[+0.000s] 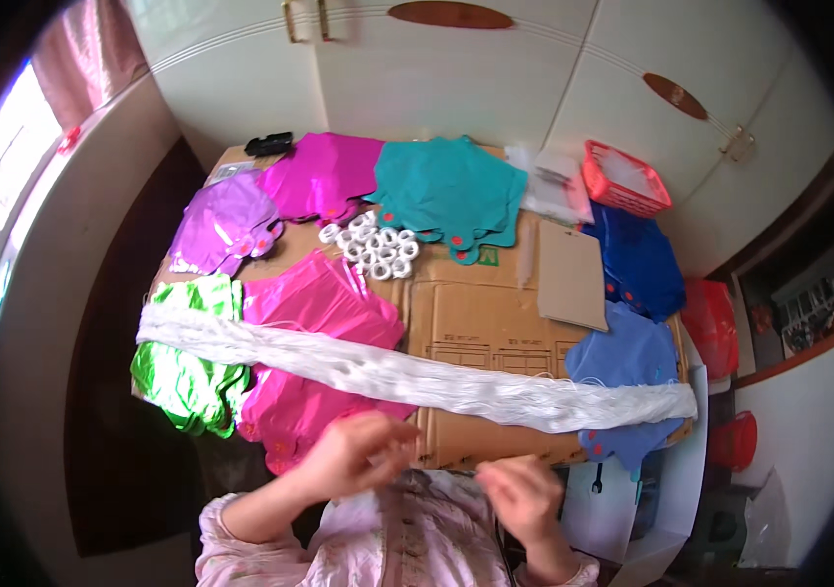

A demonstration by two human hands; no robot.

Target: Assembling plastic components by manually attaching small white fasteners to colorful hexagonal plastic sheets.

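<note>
White string bundle (417, 377) lies beyond both raised, fingers-curled hands: left hand (358, 455), right hand (524, 494).

Both hands (358, 455) (522, 494), perhaps pinching thread, below white string bundle (417, 377).

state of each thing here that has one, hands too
left hand: fingers curled, near the table's front edge
right hand: fingers pinched; contents too small to tell
long white string bundle: laid loose across the table
red plastic basket: upright
white tape rolls: clustered together
white cupboard doors: shut
</note>
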